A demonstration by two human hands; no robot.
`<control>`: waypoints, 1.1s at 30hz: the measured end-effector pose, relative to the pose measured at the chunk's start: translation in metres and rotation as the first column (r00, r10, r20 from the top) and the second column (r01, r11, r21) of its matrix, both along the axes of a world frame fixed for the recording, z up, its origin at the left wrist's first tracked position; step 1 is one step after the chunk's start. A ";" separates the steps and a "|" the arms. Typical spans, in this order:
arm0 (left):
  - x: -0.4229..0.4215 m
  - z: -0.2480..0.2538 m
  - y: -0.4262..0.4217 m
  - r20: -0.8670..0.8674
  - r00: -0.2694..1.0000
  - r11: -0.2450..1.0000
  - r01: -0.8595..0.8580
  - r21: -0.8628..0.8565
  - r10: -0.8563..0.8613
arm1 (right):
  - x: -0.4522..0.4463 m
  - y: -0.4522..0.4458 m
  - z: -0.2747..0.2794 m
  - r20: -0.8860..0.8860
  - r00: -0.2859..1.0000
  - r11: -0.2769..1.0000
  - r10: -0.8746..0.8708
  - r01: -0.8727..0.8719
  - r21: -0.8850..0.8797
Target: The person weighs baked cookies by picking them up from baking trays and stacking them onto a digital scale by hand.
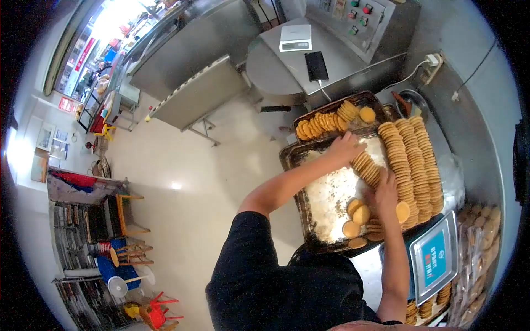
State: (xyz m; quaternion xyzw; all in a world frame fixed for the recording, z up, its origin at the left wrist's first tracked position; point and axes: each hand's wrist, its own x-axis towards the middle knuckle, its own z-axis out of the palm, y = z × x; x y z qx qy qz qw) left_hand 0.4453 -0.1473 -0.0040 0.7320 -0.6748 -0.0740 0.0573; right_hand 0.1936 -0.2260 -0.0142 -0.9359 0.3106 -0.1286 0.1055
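Observation:
A short row of round golden biscuits [365, 169] lies on the large metal tray [326, 193], between my two hands. My left hand [346, 148] is closed round the far end of this row. At the near end, my right hand [386, 193] presses its fingers against the last biscuits. Long rows of stacked biscuits [406, 165] stand along the tray's right side. Several loose biscuits [359, 214] lie near the tray's front edge. Behind, a smaller dark tray [364, 99] holds more biscuits in a row.
A white scale [296, 38] and a black phone [316, 67] with a cable rest on the steel surface behind. A metal bowl [418, 101] stands at the back right. A plastic lid or box [434, 259] and bagged biscuits [477, 248] are at the front right.

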 end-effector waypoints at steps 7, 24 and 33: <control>0.015 -0.039 0.019 -0.644 0.694 0.944 -0.287 0.164 0.323 | 0.018 0.002 0.009 -0.122 0.989 0.987 0.080 -0.062 0.150; 0.017 0.056 0.104 -0.322 0.936 0.917 0.005 -0.398 -0.145 | 0.037 0.015 0.057 0.092 0.944 0.938 0.318 -0.327 0.118; -0.109 0.129 0.050 -0.184 0.978 0.960 0.047 -0.275 -0.101 | -0.115 0.010 0.127 0.126 0.978 0.983 0.169 -0.158 -0.091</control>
